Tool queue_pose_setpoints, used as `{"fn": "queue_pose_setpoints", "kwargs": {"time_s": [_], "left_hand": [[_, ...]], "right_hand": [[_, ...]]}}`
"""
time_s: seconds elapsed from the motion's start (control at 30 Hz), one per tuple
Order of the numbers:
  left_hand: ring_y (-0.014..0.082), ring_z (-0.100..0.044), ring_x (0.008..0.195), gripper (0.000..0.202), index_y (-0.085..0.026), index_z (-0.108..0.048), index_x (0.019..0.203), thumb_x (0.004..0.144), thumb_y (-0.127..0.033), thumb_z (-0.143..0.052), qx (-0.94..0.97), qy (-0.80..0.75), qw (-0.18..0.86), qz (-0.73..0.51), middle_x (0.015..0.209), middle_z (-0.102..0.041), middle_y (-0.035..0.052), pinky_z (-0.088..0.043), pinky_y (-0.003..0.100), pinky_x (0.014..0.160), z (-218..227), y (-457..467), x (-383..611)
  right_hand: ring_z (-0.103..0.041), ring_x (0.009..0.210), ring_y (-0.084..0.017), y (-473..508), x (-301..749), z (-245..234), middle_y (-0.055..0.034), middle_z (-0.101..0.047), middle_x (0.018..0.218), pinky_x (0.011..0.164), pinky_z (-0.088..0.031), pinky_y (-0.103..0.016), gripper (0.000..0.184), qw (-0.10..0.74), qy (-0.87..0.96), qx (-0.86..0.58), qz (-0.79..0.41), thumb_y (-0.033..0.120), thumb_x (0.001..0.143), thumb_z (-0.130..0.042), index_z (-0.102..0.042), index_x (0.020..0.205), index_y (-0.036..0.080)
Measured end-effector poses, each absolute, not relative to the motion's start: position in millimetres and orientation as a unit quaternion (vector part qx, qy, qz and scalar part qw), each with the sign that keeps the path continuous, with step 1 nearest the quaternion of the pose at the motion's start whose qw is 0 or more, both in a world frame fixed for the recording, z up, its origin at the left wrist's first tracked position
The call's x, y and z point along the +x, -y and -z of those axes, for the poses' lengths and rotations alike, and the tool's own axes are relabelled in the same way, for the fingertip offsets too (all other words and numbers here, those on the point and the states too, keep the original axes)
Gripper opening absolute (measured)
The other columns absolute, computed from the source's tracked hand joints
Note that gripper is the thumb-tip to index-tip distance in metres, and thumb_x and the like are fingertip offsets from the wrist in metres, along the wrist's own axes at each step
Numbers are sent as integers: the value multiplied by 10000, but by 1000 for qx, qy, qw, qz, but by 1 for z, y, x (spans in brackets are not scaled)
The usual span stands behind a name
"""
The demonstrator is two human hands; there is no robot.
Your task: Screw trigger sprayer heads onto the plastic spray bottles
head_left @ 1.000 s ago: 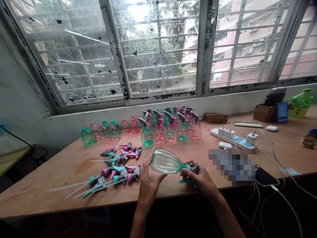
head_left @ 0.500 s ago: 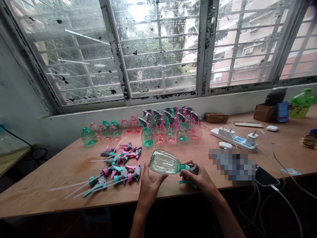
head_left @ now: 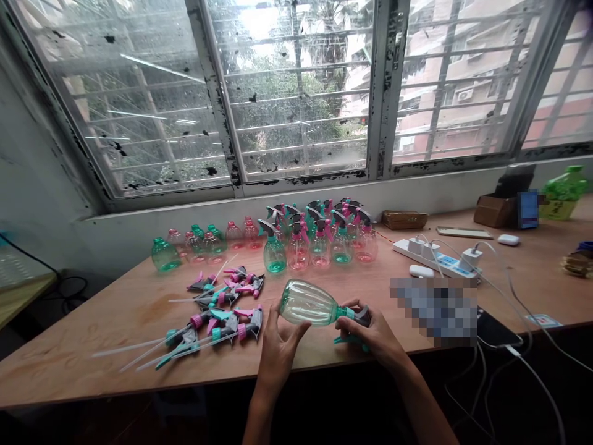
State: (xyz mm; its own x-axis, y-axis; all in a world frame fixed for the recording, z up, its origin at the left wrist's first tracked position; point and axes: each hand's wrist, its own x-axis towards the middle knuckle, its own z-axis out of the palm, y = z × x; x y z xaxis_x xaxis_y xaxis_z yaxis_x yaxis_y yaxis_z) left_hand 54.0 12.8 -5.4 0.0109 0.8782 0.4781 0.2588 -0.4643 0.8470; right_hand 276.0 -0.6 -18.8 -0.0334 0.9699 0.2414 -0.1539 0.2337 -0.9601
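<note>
A clear green spray bottle [head_left: 308, 303] lies sideways between my hands, just above the table's front part. My left hand [head_left: 280, 343] is closed around its wide base end, thumb along the near side. At the neck, my right hand [head_left: 370, 334] grips the grey and teal spray head [head_left: 360, 316], its teal trigger [head_left: 351, 341] pointing down. The head sits on the bottle's neck; how tightly, I cannot tell. To the left lie several loose spray heads [head_left: 227, 298] in pink, teal and grey, some with long clear tubes [head_left: 130, 347].
Behind my hands stand several bottles with spray heads [head_left: 321, 247]. Several headless green and pink bottles [head_left: 165, 254] stand at the back left. On the right are a white power strip [head_left: 435, 259], cables, a phone [head_left: 498, 327] and an earbud case [head_left: 421, 271]. The wooden table's [head_left: 92, 383] front edge runs below.
</note>
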Motion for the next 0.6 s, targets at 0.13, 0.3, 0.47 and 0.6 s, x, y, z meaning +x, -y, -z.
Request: {"fn": "queue_pose_setpoints", "kwargs": {"time_s": [0.13,0.3,0.47,0.6], "left_hand": [[319,-552,1335,561,-272,-591,1323,830,-444,-795,660,-429,272,-554,1381,-619,86,-393,485,1155,11,-18,53],[318,-589,1288,603,-270,-587,1290,766,-414,-848,657,-447,265,-546,1325,-649,77,-426,494,1126,12,-17,53],[322,-566,1339,605,-249,-562,1311,803,-465,-810,650,-444,298,-540,1318,-675,94,-397,488,1151,4,-13,55],[326,-573,1335,589,-252,-575,1297,794,-438,-820,648,-438,302,-545,1318,-674,90,-403,485,1149,6,-16,55]], "right_hand": [[-705,646,-209,0,276,20,-31,-761,735,662,-567,-332,450,603,514,-372,-484,568,776,-831,-631,946,203],[-707,643,-207,-1,276,20,-33,-762,729,660,-572,-332,449,603,508,-368,-493,549,769,-847,-630,952,200],[-714,611,-218,1,274,17,-7,-747,681,624,-588,-346,487,584,515,-396,-487,555,703,-888,-637,932,207],[-716,619,-220,1,274,16,-16,-751,682,644,-596,-352,483,593,514,-391,-481,584,725,-860,-645,931,203]]}}
